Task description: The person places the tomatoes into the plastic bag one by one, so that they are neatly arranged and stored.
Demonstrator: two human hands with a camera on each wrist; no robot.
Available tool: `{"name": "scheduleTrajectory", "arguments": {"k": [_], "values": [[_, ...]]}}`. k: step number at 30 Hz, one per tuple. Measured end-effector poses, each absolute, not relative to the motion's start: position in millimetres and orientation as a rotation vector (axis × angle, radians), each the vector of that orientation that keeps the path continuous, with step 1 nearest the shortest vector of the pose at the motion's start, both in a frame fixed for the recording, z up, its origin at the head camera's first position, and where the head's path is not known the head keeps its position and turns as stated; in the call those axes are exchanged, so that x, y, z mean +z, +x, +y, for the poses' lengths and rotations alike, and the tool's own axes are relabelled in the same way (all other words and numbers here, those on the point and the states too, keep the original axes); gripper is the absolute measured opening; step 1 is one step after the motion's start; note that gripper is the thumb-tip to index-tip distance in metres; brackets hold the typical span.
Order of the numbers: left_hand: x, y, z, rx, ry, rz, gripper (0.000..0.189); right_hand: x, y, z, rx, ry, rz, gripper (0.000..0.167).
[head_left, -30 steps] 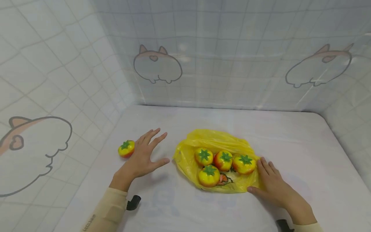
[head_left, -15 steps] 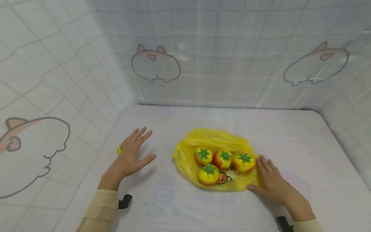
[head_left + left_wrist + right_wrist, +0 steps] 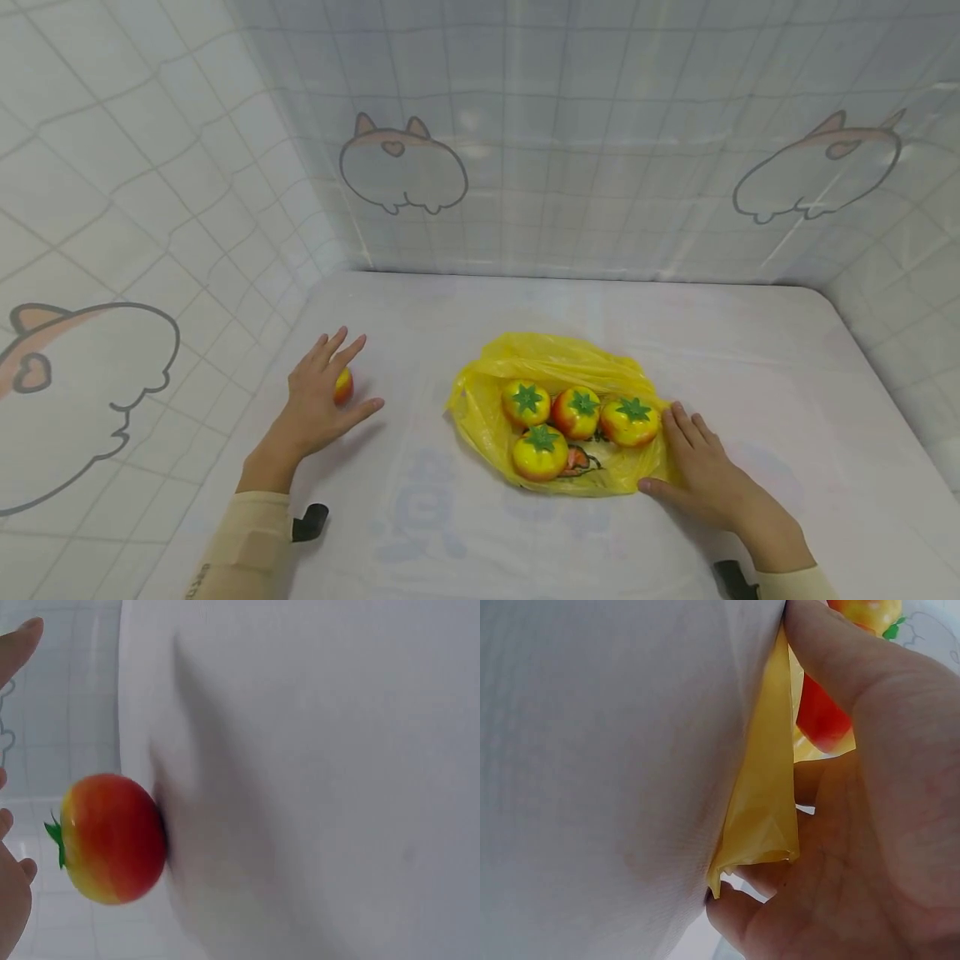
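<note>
My left hand (image 3: 311,404) hovers over the left part of the table, fingers spread and thumb apart. It partly hides a red-and-yellow tomato (image 3: 344,387) with a green leafy top, fully seen as a tomato (image 3: 116,840) in the left wrist view. A gap shows between the tomato and the fingers there. At centre lies a spread yellow plastic bag (image 3: 480,408) with several similar tomatoes (image 3: 540,452) sitting on it. My right hand (image 3: 705,479) rests at the bag's right edge, fingers extended; the right wrist view shows the bag's edge (image 3: 765,802) beside the palm.
A white cloth covers the table (image 3: 450,550). Pale tiled sheets with cartoon outlines rise at the back (image 3: 570,167), left and right. A black wrist piece (image 3: 310,523) sticks out from the left sleeve.
My left hand has moved left across the single tomato, which now shows between thumb and fingers instead of beyond the back of the hand. The right hand and bag stay put.
</note>
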State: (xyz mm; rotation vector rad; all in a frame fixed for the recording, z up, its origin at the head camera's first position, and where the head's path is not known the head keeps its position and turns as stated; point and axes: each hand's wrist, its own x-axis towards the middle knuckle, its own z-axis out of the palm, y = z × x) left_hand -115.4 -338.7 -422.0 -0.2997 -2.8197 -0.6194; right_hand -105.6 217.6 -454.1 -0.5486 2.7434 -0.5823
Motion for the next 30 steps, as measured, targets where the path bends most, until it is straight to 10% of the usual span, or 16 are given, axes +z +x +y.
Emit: {"name": "scheduleTrajectory", "arguments": {"k": [30], "values": [[-445, -113, -379, -0.612, -0.023, -2.931, 0.101, -457, -107, 220, -0.593, -0.548, 2.736, 0.115]]}}
